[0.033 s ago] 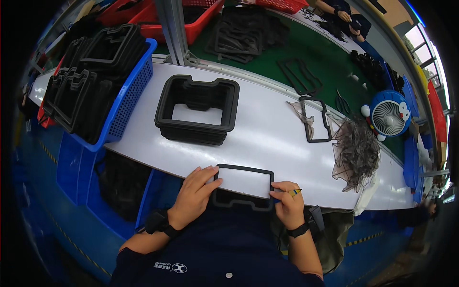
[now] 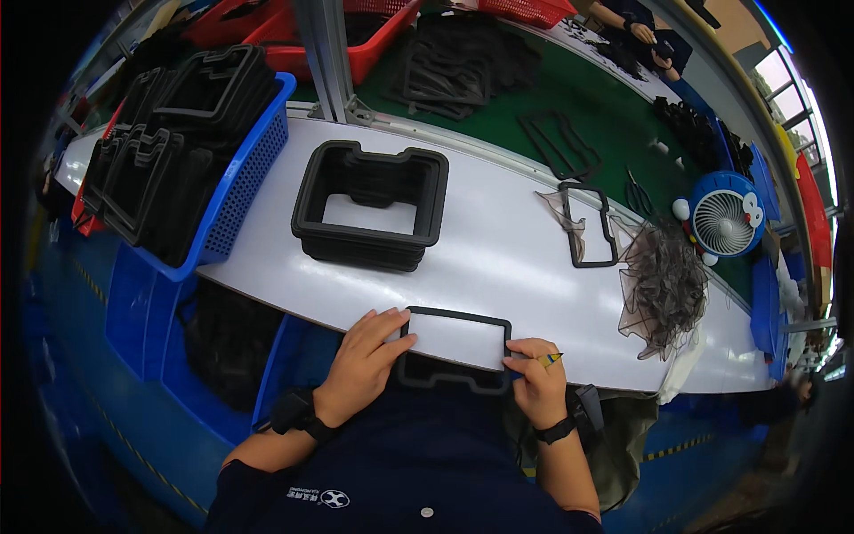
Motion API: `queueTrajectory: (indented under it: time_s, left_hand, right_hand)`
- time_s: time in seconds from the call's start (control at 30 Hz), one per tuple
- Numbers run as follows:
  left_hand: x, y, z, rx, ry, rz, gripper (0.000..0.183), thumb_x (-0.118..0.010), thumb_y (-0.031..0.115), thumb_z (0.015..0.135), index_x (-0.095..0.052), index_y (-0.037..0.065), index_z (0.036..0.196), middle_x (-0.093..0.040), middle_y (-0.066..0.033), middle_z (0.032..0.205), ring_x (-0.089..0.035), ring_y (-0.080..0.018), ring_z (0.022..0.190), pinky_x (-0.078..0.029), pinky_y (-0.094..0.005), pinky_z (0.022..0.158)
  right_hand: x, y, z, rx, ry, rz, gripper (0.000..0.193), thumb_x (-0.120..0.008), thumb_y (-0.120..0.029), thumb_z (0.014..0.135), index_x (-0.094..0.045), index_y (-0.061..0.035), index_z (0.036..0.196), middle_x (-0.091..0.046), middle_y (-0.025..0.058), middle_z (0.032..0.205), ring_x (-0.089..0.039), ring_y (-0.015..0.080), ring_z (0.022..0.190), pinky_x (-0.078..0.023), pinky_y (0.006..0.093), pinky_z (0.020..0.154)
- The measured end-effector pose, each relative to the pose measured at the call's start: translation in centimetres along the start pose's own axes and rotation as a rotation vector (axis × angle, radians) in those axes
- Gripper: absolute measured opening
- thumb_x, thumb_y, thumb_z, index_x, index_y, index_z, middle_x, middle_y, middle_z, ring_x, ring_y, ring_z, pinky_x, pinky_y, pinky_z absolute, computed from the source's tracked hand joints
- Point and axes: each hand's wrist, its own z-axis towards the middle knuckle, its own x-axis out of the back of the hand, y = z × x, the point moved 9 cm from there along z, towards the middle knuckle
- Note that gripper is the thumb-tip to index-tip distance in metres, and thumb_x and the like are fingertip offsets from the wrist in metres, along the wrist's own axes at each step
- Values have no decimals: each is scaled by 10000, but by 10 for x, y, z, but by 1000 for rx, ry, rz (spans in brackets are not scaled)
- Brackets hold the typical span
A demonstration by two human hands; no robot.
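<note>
My left hand [image 2: 365,360] pinches the left side of a black rectangular frame [image 2: 458,314] at the near edge of the white table. On the opposite side, my right hand [image 2: 536,378] grips the same frame between thumb and fingers. A small pointed yellow-and-dark piece [image 2: 552,360] sticks out by the right fingers; its kind is unclear. The frame's notched near side hangs past the table edge, over my dark shirt. Beyond my hands stands a neat stack of similar black frames [image 2: 367,240]. Another frame [image 2: 594,263] lies to the right, with sheer grey mesh scraps on it.
A blue basket [image 2: 238,198] heaped with black frames stands at left. On the right lie a pile of sheer mesh scraps [image 2: 663,289], scissors [image 2: 637,194] and a blue fan [image 2: 722,218]. A metal post [image 2: 322,62] rises at the back; a co-worker's hand [image 2: 642,33] shows far right.
</note>
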Motion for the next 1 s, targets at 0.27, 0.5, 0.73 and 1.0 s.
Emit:
queueTrajectory:
  time_s: [0.27, 0.5, 0.73, 1.0]
  left_hand:
    - [110, 40, 46, 13, 355, -352, 367, -650, -16, 928, -624, -13, 1294, -665, -108, 879, -641, -184, 718, -515, -271, 683]
    - [153, -30, 111, 245, 443, 137, 388, -612, 9, 930, -608, -17, 1317, -562, -132, 938, -571, -257, 815, -468, -344, 730]
    - [110, -104, 100, 406, 278, -371, 718, -593, 91, 943, -232, -92, 1536, -389, -266, 1529, -387, -336, 1418, -280, -374, 1173]
    - [104, -116, 89, 551, 196, -755, 719, -480, 23, 932, -147, -90, 1559, -313, -250, 1580, -315, -277, 1469, -241, -291, 1174]
  right_hand:
    - [50, -38, 72, -180, 273, 624, 431, -711, 75, 845, -580, 23, 1253, -605, 67, 933, -622, 135, 835, -521, 264, 762]
    - [-33, -28, 185, -427, -66, 661, 572, -722, -131, 923, -464, 14, 1413, -604, 95, 1013, -630, 118, 788, -548, 255, 658]
    - [-80, -26, 184, -232, -79, 708, 828, -631, -324, 996, -151, 68, 1545, -284, 308, 1557, -259, 370, 1492, -245, 419, 1197]
    - [-33, 61, 286, -85, 356, 55, 196, -674, -93, 923, -616, -17, 1095, -644, 202, 1269, -600, 384, 1100, -480, 449, 932]
